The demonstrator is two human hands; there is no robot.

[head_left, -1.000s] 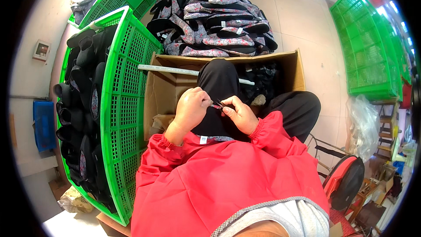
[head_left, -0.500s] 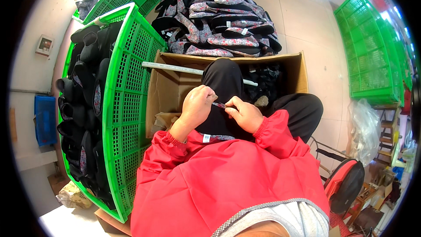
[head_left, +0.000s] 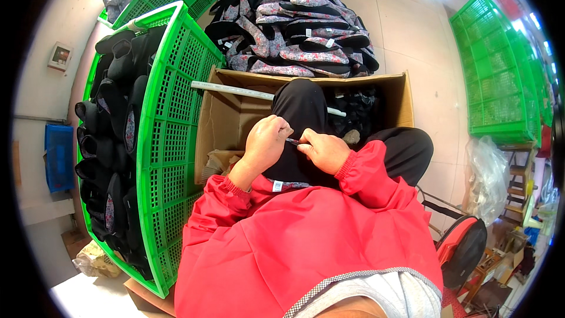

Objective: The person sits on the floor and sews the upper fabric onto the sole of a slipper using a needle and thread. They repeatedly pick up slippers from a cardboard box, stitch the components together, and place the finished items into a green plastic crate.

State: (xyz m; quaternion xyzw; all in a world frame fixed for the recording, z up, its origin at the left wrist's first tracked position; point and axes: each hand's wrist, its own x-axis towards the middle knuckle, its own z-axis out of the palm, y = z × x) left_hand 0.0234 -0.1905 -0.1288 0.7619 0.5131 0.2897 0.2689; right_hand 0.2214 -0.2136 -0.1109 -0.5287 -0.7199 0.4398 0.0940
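Note:
Both my hands are closed over my lap, close together, fingers pinched. Between them shows a small strip of dark floral-patterned fabric (head_left: 292,141). My left hand (head_left: 268,140) grips its left end and my right hand (head_left: 323,150) pinches the right end. Most of the piece is lost against my black trousers, so its full shape cannot be made out. Below the hands, at the hem of my red smock, lies a floral fabric edge (head_left: 294,185) with a white tag (head_left: 277,186); I cannot tell whether it belongs to the held piece.
An open cardboard box (head_left: 376,77) surrounds my knee, crossed by a white rod (head_left: 247,90). Beyond it is a heap of floral and black slippers (head_left: 306,29). A green crate (head_left: 170,141) of black slippers stands at left; stacked green crates (head_left: 497,76) are at right.
My right hand has shifted slightly left, toward the left hand, and less of the fabric strip shows between them. The left hand has hardly moved.

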